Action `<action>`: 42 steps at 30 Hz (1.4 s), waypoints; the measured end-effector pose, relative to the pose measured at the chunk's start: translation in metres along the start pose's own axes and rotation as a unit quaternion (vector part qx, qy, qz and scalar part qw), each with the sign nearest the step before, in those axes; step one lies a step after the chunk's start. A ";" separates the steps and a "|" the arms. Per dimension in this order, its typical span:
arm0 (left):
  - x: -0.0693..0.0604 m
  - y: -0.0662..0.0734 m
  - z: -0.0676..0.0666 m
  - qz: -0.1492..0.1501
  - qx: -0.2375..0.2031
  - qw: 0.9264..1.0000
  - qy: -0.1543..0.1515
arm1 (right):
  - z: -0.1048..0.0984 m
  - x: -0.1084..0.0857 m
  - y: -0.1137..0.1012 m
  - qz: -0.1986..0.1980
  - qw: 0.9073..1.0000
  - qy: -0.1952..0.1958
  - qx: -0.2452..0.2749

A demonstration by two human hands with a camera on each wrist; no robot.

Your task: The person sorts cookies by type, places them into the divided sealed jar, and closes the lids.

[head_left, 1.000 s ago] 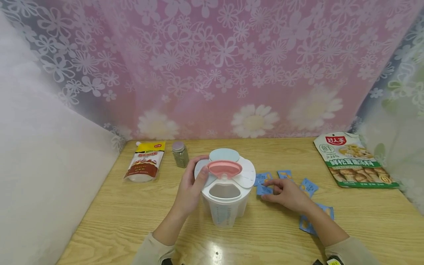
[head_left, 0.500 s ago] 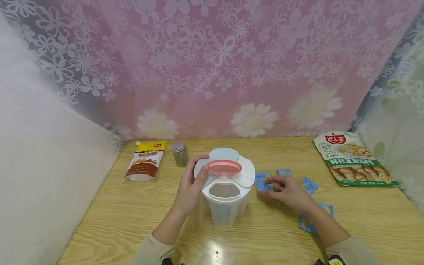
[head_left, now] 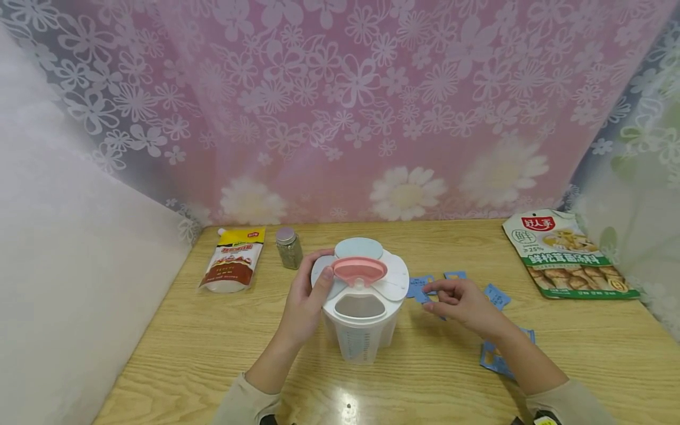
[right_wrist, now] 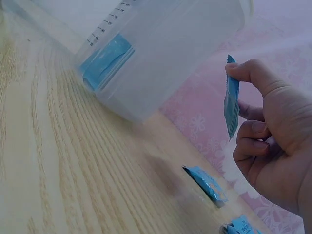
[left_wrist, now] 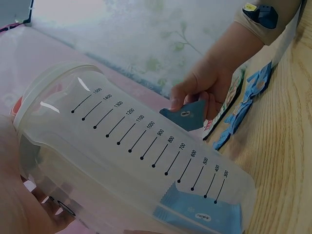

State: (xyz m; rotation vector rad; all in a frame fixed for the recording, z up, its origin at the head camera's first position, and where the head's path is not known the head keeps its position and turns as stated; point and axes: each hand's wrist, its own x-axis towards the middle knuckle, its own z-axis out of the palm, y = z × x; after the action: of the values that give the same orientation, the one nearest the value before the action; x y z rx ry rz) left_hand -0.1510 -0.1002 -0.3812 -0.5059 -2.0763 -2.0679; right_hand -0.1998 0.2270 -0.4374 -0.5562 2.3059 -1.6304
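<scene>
The container (head_left: 361, 330) clasped in the left grip (head_left: 304, 300) was best held steady, while the packet (right_wrist: 231, 102) pinched in the right grip (head_left: 467, 304) needed only light pressure.

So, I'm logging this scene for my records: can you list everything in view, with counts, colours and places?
container: one, clear with white, pink and pale blue lid, centre
held sachet: one, blue, in right hand
sachet inside: at least one, blue, at container's bottom
loose sachets: at least four, blue, on table right of container
spouted pouch: one, yellow, white and brown, back left
jar: one, purple lid, greenish contents, beside pouch
large bag: one, white and green, back right
table: one, light wood, underneath
floral backdrop: pieces uncountable, mainly pink and white, behind and beside table
wrist devices: two, black, at sleeves
sleeves: two, beige, bottom
hands: two, bare; left hand gripping container, right pinching sachet
</scene>
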 end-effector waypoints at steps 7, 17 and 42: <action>0.000 0.000 0.001 -0.003 -0.005 1.000 0.002 | -0.002 -0.008 -0.016 -0.098 0.993 -0.047 0.044; 0.001 0.000 0.001 0.002 -0.003 1.000 0.003 | -0.001 -0.019 -0.042 -0.191 0.962 -0.107 0.161; 0.000 0.000 0.001 0.002 -0.005 1.000 0.006 | 0.039 0.000 -0.122 -0.329 0.932 -0.103 0.108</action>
State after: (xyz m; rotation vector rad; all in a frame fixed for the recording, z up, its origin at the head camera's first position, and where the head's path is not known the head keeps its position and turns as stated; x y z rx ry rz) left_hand -0.1510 -0.0992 -0.3807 -0.4990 -2.0568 -2.0755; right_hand -0.1643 0.1575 -0.3355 -1.4821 1.8480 -1.9405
